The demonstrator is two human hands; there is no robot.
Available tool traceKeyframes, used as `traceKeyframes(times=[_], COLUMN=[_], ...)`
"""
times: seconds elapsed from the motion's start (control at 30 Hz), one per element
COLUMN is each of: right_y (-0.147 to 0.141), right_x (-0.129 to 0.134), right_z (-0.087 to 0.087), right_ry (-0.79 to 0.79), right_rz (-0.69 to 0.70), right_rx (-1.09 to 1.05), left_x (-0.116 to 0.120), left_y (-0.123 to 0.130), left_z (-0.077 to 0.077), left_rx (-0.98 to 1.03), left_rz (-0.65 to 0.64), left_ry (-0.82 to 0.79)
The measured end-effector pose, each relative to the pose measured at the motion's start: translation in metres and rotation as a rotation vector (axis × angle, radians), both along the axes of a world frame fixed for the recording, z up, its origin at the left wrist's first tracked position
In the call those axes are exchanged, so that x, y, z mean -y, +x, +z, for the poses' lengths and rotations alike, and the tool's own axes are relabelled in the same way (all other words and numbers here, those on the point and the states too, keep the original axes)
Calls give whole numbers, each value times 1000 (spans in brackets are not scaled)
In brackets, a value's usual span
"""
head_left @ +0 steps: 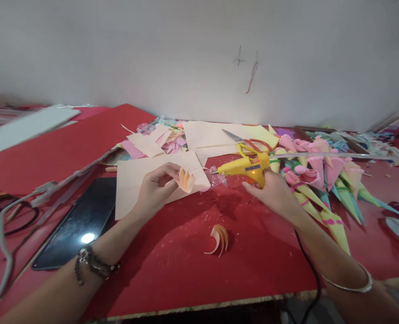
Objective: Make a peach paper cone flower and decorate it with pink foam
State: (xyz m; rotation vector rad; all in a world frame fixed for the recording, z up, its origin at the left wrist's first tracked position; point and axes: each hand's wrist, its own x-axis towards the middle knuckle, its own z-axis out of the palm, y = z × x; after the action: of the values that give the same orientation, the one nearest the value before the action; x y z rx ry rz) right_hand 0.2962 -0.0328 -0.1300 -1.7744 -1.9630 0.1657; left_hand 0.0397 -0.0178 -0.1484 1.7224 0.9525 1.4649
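My left hand [157, 186] pinches a small fan of curled, pale orange paper petals [186, 181] above a cream paper sheet [128, 193]. My right hand [275, 193] is wrapped round the handle of a yellow hot glue gun [243, 167]. Its nozzle points left toward the petals, with a gap between them, and a long clear glue stick [324, 155] juts from its back. A second curled petal cluster [220, 239] lies on the red tabletop [179, 261] between my forearms.
A dark phone [81, 225] lies beside my left forearm. Scissors [242, 139] rest on cream paper at the back. Several pastel paper flower cones [321, 175] are piled at right. A black cord [307, 265] hangs over the front edge. A white cable [2, 238] runs along the left.
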Motion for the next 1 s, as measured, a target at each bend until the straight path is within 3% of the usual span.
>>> traceKeyframes(times=[0.3, 0.47, 0.6, 1.0], right_y=[21, 23, 24, 30], right_x=[-21, -26, -29, -14], right_z=[-17, -25, -28, -6], right_ry=[124, 62, 34, 12], right_rz=[-60, 53, 55, 6], right_rx=[-5, 50, 104, 333], left_x=[-6, -6, -7, 0], left_y=[-2, -3, -3, 3], left_z=[-3, -6, -6, 0], left_rx=[66, 23, 1, -223], left_rz=[59, 44, 35, 126], left_ry=[-21, -69, -83, -103])
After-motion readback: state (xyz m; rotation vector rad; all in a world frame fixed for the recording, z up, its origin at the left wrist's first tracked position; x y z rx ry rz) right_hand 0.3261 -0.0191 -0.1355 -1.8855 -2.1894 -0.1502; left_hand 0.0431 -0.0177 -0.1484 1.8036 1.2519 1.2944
